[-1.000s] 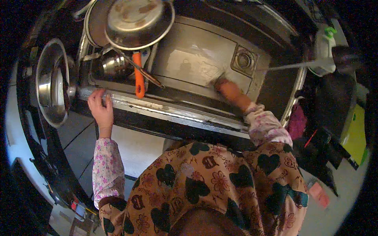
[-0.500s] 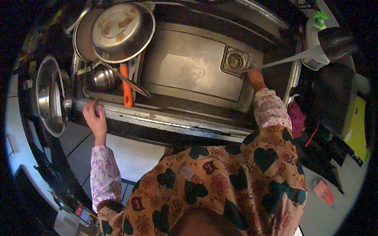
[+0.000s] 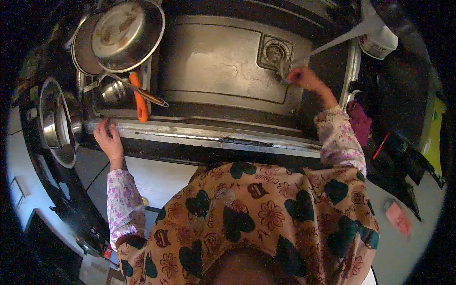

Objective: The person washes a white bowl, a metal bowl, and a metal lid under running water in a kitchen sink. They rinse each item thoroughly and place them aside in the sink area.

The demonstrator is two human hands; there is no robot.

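My shiny metal sink (image 3: 204, 57) is in front of me, with a wet, flat bottom and a round drain (image 3: 275, 51) in a square dip, and at its left end a round metal bowl (image 3: 121, 35) sits upside down above an orange handle (image 3: 140, 102) and a small shiny pot (image 3: 111, 91). My left hand (image 3: 109, 138) rests loosely on the front edge, holding nothing. My right hand (image 3: 306, 80) was nearer that edge a second ago and is now curled just beside the drain, but it's too blurry to tell if it's holding something.
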